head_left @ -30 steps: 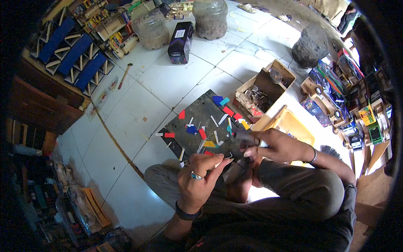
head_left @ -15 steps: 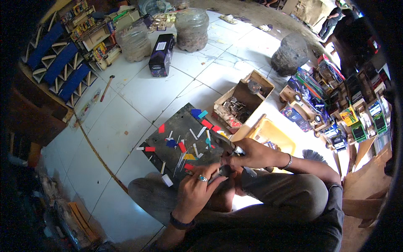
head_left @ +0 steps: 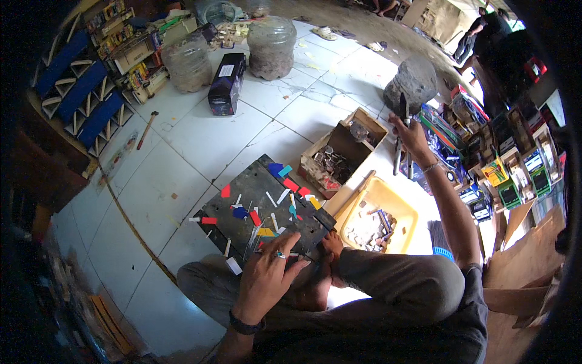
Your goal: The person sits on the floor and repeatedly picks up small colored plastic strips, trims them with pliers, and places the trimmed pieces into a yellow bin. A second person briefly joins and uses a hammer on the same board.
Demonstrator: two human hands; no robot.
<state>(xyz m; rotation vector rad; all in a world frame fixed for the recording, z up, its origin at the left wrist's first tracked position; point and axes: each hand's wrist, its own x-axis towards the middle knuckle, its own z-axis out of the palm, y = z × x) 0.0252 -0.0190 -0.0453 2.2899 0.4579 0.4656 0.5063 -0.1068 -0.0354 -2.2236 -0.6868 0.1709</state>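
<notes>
Up and to the right, my right hand is closed around a dark pliers-like tool, its two handles hanging below the palm. My left hand, with a ring and a dark wristband, hovers at the near edge of a dark board. Its fingers are apart and nothing shows between them. Scattered over the board are small coloured strips, among them a red piece, a blue piece, a yellow piece and a white strip. My foot rests by the board's right corner.
Right of the board sits a yellow tub of small pieces; behind it, a wooden box of scraps. Model trucks crowd the right side. A hammer, a black carton and cut-down bottles stand or lie farther off.
My right hand has carried the tool from beside my left hand up and far to the right. The dark piece seen in my left fingers no longer shows there, and those fingers have spread.
</notes>
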